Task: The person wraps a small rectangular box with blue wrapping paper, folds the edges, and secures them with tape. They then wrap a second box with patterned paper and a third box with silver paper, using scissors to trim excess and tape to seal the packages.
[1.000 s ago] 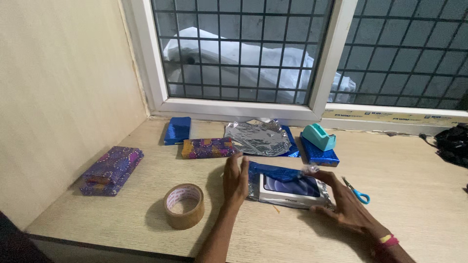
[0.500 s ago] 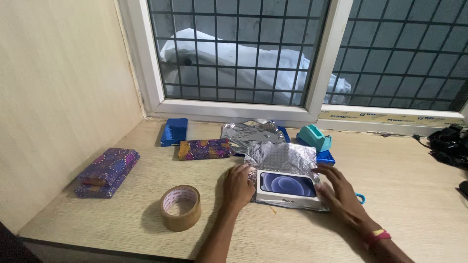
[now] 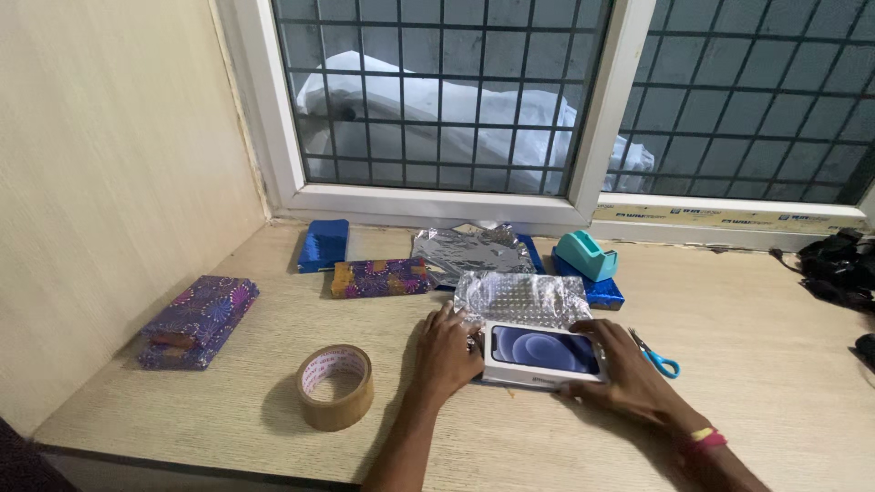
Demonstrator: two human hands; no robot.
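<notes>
Both hands rest on a white box (image 3: 544, 353) with a dark blue picture on its lid, which lies flat on the counter (image 3: 766, 383) between them. The left hand (image 3: 447, 351) presses against the box's left end, fingers curled at the corner where a sheet of silver foil (image 3: 521, 298) comes out from under it. The right hand (image 3: 624, 375) lies over the box's right end and near edge, fingers spread flat along it. Neither hand lifts the box; both hold it down by touch. The foil spreads out beyond the box, away from the hands, its patterned silver side up. Just right of the right hand lie scissors (image 3: 654, 355) with blue handles. Beyond the foil, further from the hands, sit a teal tape dispenser (image 3: 588, 255) on a blue wrapped parcel (image 3: 597, 290), a crumpled second foil sheet (image 3: 467, 251), a purple and gold wrapped parcel (image 3: 379, 277) and another blue parcel (image 3: 323, 244). Left of the left hand stands a brown tape roll (image 3: 335, 386) on its side, hole up. Well to the left, near the wall, lies a purple wrapped parcel (image 3: 197, 320). A pink and yellow band (image 3: 704, 440) circles the right wrist.
</notes>
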